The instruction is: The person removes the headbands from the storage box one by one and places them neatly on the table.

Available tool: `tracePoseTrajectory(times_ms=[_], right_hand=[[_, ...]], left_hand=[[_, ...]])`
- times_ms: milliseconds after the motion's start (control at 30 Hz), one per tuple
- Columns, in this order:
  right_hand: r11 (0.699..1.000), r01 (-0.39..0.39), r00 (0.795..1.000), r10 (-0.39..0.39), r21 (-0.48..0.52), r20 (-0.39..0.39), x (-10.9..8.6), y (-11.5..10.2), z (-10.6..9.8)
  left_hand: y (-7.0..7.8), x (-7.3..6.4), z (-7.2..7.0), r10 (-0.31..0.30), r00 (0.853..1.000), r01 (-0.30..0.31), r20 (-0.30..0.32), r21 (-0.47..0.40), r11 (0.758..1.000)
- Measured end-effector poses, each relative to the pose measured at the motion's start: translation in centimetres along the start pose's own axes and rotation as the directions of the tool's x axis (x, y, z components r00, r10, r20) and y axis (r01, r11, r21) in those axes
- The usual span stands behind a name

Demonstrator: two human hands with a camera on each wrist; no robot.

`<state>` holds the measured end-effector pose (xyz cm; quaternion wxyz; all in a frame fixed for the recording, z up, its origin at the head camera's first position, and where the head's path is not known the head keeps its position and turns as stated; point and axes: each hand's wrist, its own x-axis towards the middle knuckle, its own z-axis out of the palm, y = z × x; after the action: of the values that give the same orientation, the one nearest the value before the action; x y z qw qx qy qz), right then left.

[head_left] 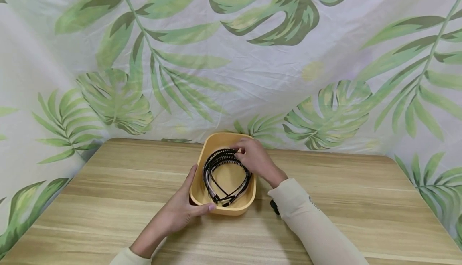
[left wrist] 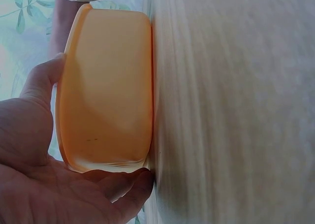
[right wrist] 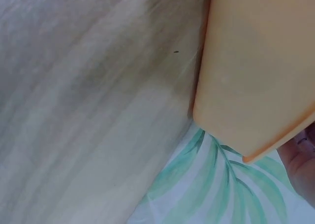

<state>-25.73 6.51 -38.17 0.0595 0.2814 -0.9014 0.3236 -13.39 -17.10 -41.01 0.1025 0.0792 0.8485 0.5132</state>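
An orange plastic box (head_left: 222, 211) stands on the table with several thin headbands (head_left: 225, 156) lying in it. Most of these are black with coiled or toothed bands, and paler strips show among them. My left hand (head_left: 178, 211) grips the box's near left corner, thumb at the front rim and fingers along the left side. In the left wrist view, that thumb (left wrist: 42, 79) touches the rim. Over the far right of the box, my right hand (head_left: 254, 158) pinches the top of a headband with bent fingers. The right wrist view shows those fingers only partly.
The wooden table (head_left: 335, 201) extends to both sides of the box. Close behind the box hangs a leaf-patterned cloth (head_left: 252, 84). A dark object (head_left: 274, 207) shows under the right sleeve's cuff.
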Motion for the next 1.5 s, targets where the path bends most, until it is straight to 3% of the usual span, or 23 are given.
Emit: tracePoseTrajectory(times_ms=[1000,1500], right_hand=[[0.999,0.032,0.998,-0.034,0.028,0.050,0.5,-0.3,-1.4],[0.993,-0.049,0.997,0.043,0.105,0.065,0.2,0.5,-3.5]], left_hand=[[-0.3,0.1,0.1,0.014,1.000,-0.014,0.000,-0.016,1.000],[-0.1,0.1,0.1,-0.021,1.000,0.021,-0.006,-0.003,1.000]])
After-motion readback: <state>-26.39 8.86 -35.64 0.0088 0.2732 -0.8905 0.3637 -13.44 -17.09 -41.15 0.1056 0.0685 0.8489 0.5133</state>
